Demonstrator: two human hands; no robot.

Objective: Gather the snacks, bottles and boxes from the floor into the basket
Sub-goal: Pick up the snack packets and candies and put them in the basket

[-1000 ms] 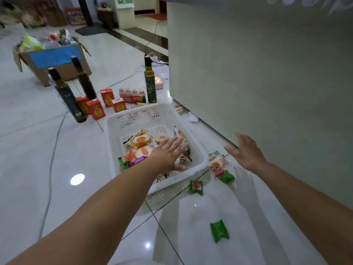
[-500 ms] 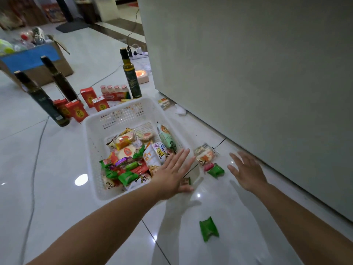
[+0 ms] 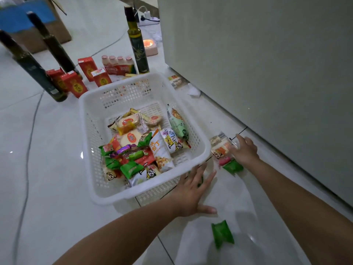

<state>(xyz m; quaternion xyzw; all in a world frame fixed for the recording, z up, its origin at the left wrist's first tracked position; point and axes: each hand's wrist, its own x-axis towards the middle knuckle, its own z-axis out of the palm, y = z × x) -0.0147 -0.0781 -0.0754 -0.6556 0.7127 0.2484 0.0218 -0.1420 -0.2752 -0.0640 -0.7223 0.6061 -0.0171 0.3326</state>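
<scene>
1. Upper left of the frame: two dark bottles (image 3: 31, 66) stand on the white tiled floor (image 3: 47, 169) with small red boxes (image 3: 76, 83) at their bases; a third dark bottle (image 3: 138, 44) and a pack of small drink bottles (image 3: 117, 64) stand at upper centre.
2. Centre: the white perforated basket (image 3: 91, 131) holds a heap of wrapped snacks (image 3: 141, 148).
3. Lower centre: the left hand (image 3: 191, 192) lies flat, fingers spread, over a green packet at the basket's near corner.
4. Bottom right of centre: a green snack packet (image 3: 222, 233) lies on the floor.
5. Right: the right hand (image 3: 245, 150), fingers loosely apart, touches a clear-wrapped snack (image 3: 219, 146); pink and green packets (image 3: 232, 166) lie beside it.
</scene>
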